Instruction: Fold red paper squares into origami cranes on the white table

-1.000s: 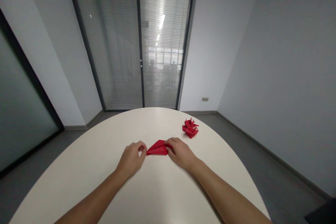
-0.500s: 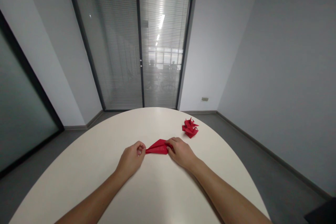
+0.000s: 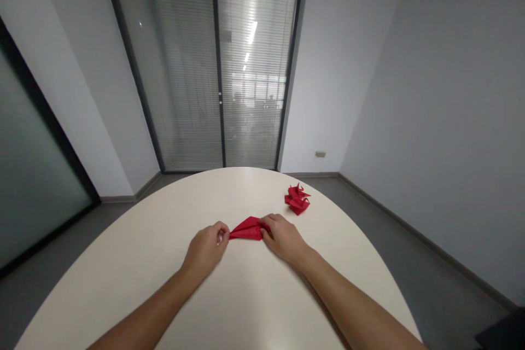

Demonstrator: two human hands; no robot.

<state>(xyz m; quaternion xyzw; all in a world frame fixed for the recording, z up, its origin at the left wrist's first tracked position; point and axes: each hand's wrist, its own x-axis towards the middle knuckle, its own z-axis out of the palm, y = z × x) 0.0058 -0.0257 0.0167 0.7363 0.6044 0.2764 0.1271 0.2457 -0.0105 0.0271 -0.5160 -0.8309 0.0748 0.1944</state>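
A folded piece of red origami paper lies on the white round table between my two hands. Its narrow left tip is pinched in the fingers of my left hand. My right hand grips the wider right end, thumb below and fingers over the top, hiding that end. A raised flap peaks near the middle of the paper. Just beyond my right hand stand several folded red paper cranes, bunched together with pointed tips sticking up.
The table's curved far edge faces a glass partition with blinds. Grey walls rise on both sides, with a wall socket low at the back. A dark object shows at the lower right corner.
My left hand has shifted very slightly to the right, still pinching the paper's tip. The right hand and the cranes look the same.
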